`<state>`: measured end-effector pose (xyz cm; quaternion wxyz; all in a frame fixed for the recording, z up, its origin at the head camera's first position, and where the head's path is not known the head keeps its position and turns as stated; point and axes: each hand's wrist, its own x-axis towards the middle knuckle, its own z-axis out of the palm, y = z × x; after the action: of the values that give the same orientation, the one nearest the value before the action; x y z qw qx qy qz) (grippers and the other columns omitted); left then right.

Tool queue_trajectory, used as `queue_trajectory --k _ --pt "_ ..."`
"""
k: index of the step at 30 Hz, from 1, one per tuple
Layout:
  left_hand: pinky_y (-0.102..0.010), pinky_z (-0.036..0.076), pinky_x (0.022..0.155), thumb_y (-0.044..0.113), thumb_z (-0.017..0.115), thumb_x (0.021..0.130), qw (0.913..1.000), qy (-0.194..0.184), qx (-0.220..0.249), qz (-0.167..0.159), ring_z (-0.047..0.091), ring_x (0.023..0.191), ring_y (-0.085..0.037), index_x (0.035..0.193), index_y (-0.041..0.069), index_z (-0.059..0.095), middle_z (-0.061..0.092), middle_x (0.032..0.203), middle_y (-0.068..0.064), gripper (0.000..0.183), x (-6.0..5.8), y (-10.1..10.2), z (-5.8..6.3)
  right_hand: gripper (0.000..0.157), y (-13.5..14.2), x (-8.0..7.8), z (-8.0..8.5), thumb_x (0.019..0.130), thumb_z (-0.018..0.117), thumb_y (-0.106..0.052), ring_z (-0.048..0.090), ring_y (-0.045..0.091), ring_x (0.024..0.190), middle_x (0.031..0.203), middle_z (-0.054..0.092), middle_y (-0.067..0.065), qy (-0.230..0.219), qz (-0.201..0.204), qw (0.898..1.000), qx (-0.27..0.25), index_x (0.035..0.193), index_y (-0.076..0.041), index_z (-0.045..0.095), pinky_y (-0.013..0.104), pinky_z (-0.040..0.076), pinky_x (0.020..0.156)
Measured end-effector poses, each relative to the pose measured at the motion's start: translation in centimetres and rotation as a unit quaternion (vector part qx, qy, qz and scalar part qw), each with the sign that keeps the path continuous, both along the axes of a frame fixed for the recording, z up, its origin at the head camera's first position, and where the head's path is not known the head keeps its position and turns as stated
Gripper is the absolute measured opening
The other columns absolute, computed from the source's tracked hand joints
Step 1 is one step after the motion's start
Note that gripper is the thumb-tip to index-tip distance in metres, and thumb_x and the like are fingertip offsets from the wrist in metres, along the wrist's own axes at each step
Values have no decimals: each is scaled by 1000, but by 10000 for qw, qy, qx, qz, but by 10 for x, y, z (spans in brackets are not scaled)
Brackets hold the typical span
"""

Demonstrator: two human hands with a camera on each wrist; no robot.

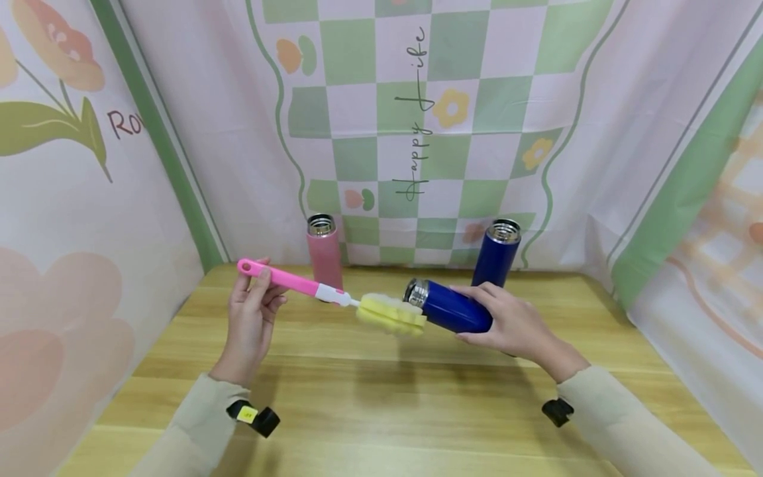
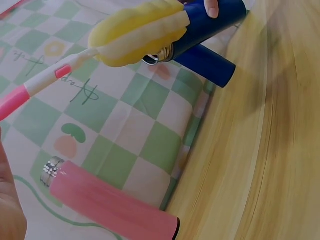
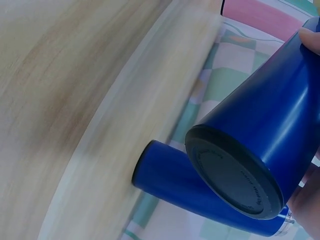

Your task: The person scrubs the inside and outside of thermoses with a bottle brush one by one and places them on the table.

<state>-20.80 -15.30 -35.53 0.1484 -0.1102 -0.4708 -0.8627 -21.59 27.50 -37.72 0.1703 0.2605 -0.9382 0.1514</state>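
The bottle brush (image 1: 334,295), judged light and soft-headed, is pinched by its handle in the left hand (image 1: 253,308). The tilted blue flask (image 1: 456,309), presumably rigid, slick, is suitably gripped round its body by the right hand (image 1: 512,321). Behind, a pink flask (image 1: 325,255) is noted.

The table (image 1: 381,424) bears a pink bottle (image 1: 325,257) and blue bottle (image 1: 496,257).
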Motion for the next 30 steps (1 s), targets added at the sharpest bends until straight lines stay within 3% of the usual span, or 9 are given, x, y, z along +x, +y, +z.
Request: queue_trajectory --k 9,15,23,30 --pt "-15 58 70 29 60 102 9989 -363 287 11 68 86 -11 125 16 58 66 102 -2 27 -2 3 2 80 -4 1 -2 72 86 -54 60 20 89 108 60 0 216 203 9987 427 142 -36 53 40 55 62" --pt "-16 58 72 28 61 101 9977 -418 529 52 68 85 -12 128 15 57 66 100 -3 30 -3 3 3 81 -8 2 0 71 87 -55 59 21 91 107 59 1 250 283 9984 413 142 -38 52 42 56 62" --pt "-18 59 79 28 62 100 9977 -425 466 261 69 88 -12 132 13 54 68 102 -4 37 -3 3 3 81 -10 5 1 70 87 -53 61 23 94 109 61 1 327 392 9979 398 142 -37 53 46 57 65" --pt "-19 60 76 25 61 101 9984 -314 233 413 71 89 -13 128 14 56 68 102 -6 30 -2 3 1 80 -11 4 5 70 88 -52 61 23 95 111 60 2 419 498 9977 184 141 -34 54 47 58 67"
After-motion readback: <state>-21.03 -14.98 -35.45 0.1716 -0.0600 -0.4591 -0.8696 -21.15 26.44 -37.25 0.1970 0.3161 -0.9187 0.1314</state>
